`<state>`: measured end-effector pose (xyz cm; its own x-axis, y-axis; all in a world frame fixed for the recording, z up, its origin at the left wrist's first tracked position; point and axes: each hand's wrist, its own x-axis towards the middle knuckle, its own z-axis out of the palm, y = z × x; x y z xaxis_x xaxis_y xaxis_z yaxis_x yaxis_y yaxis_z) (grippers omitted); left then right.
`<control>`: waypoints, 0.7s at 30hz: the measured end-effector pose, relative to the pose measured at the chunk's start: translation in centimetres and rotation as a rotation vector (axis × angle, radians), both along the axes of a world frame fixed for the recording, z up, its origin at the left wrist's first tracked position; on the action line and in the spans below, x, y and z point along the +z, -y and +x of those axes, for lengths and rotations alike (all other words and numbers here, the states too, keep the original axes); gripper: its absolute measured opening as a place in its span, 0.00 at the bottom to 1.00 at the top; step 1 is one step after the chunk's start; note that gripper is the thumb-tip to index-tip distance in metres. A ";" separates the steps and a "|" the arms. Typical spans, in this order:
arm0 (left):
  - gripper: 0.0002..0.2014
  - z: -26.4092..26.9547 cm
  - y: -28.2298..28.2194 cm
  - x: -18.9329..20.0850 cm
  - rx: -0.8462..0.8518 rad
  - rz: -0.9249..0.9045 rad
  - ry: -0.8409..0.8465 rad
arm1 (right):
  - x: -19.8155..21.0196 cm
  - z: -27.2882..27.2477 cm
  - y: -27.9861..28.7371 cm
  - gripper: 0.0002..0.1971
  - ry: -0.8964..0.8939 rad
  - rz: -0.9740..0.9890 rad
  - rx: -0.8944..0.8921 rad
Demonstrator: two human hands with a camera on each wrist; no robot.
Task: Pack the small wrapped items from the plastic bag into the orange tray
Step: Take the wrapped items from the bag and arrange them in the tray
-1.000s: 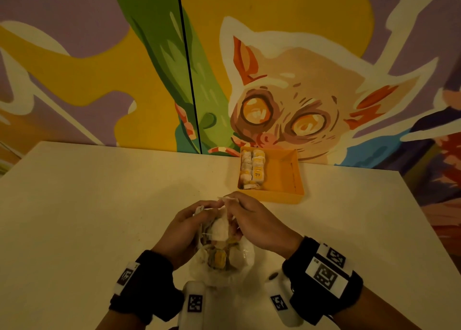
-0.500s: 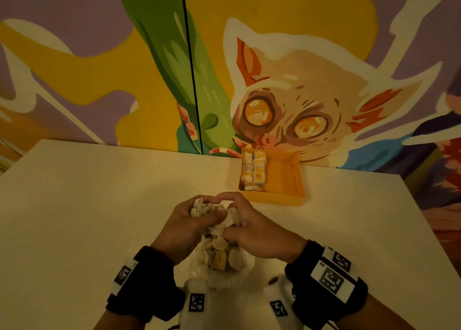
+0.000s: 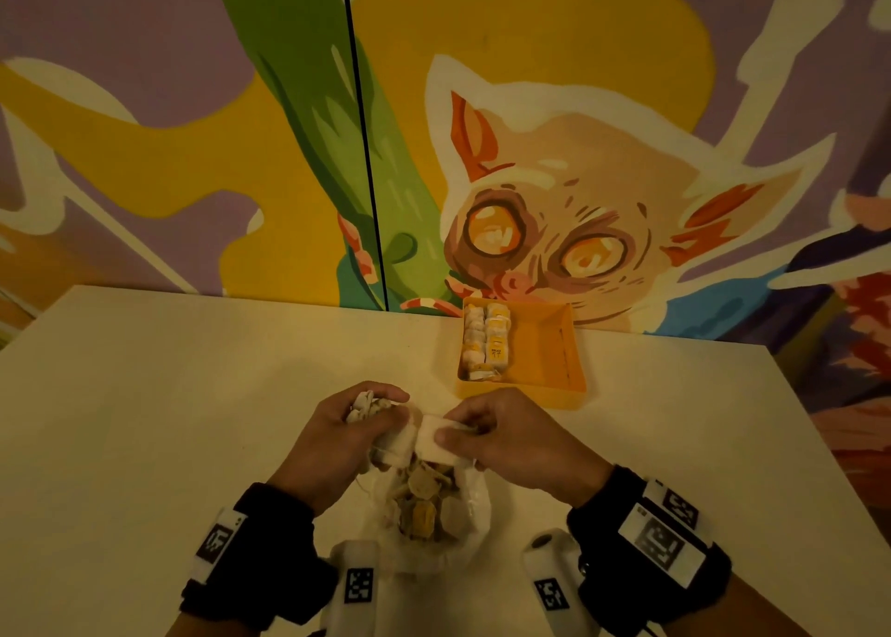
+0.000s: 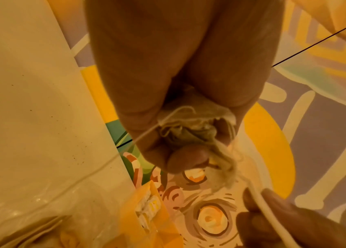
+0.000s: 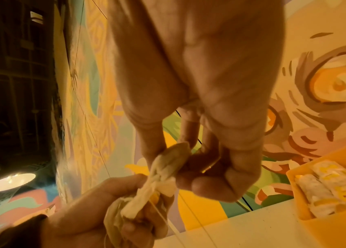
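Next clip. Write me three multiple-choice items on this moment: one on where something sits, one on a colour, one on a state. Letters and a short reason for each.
1. Where in the orange tray do the packed wrapped items lie?
A. along its left side
B. along its right side
C. spread over the whole floor

2. What colour is the table?
A. black
B. off-white
C. green

3. What is the right hand doing?
A. lying flat on the table
B. pinching a white wrapped item above the plastic bag
C. lifting the tray

Key: 1 A, the head view shows two rows against the left wall and bare floor to the right. 2 B, the top is pale cream throughout. 3 B, thumb and fingers close on the item next to the left hand, which grips a bunch of others.
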<state>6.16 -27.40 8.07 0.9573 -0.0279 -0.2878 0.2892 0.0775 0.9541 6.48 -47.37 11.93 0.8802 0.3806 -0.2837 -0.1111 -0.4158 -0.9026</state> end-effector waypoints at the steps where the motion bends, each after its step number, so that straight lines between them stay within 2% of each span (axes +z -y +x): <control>1: 0.05 0.1 0.0 0.1 -0.001 -0.015 -0.019 | 0.1 0.0 0.1 0.01 0.000 0.019 -0.013; 7: 0.03 0.3 0.1 0.4 0.035 -0.163 -0.106 | 1.1 0.6 0.4 0.05 0.020 0.196 -0.164; 10: 0.14 0.3 0.1 0.4 0.019 -0.244 -0.146 | 1.6 1.0 0.7 0.10 0.051 0.275 -0.205; 13: 0.13 0.2 0.4 0.6 -0.010 -0.287 -0.118 | 1.8 1.3 1.1 0.11 0.060 0.281 -0.202; 17: 0.16 0.3 0.9 1.3 -0.054 -0.209 -0.051 | 1.5 1.0 1.5 0.06 0.065 0.224 -0.177; 21: 0.12 0.7 1.7 1.8 -0.087 -0.068 0.064 | 1.3 0.6 1.3 0.04 0.074 0.173 -0.111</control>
<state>6.85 -29.09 9.83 0.9667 -0.1285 -0.2213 0.2366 0.1197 0.9642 7.07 -48.63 13.20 0.9354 0.3176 -0.1555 -0.0782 -0.2429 -0.9669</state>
